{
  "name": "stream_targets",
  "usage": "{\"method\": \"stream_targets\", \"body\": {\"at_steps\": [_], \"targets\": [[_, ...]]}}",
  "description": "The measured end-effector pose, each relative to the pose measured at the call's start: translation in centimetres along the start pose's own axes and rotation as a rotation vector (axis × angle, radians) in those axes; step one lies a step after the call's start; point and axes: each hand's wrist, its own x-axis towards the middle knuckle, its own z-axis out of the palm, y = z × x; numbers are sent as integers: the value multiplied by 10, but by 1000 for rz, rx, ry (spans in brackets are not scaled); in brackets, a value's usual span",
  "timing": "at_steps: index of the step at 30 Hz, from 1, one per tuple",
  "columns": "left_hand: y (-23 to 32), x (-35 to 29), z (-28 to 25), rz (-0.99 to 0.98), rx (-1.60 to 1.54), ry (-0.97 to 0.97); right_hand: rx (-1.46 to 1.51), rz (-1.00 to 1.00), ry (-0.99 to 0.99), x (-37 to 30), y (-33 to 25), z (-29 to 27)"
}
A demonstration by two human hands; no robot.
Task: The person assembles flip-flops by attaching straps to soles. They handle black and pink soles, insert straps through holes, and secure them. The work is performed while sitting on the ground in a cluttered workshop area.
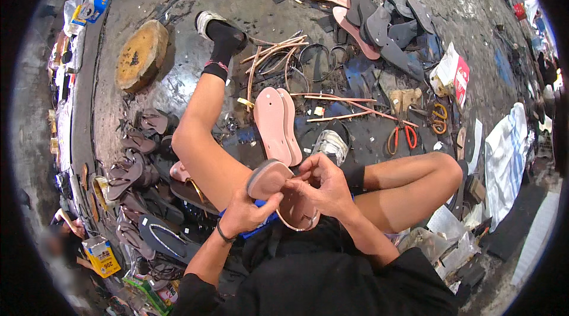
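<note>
I sit on the floor with a pink sandal sole (278, 188) held over my lap. My left hand (246, 214) grips its near edge from below. My right hand (323, 185) presses on the sole's upper side, fingers curled over a strap near the rim. The sole is tilted, with its brown underside edge showing at the left. Two flat pink insoles (276, 123) lie side by side on the floor just beyond my hands.
Red-handled scissors (402, 136) lie to the right beside loose pink straps (332, 103). Grey and pink soles (379, 26) pile at the far right. Finished sandals (139, 162) are stacked at left. A round wooden block (141, 55) and a white bag (450, 73) sit further off.
</note>
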Motion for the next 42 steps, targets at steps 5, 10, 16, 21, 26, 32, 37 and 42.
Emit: {"method": "stream_targets", "body": {"at_steps": [5, 10, 16, 21, 26, 32, 37, 42], "targets": [[-17, -4, 16, -49, -577, 535, -403, -303, 128, 7, -30, -35], [-23, -37, 62, 97, -429, 197, -531, -607, 267, 65, -50, -74], [-30, -34, 78, -19, -433, 278, -495, -627, 72, 74, -69, -73], [-57, -43, 59, -13, -383, 213, -384, -551, 27, 87, -48, -57], [-28, -5, 14, 88, -189, 187, -88, -562, 124, 108, -4, 14], [-31, -3, -10, -3, -582, 600, 740, 219, -529, 55, 41, 51], [-22, -11, -10, -43, -669, 618, 736, 191, -669, 62, 50, 59], [-27, -32, -33, 22, -450, 819, 285, 47, -703, 89, 17, 90]]}}
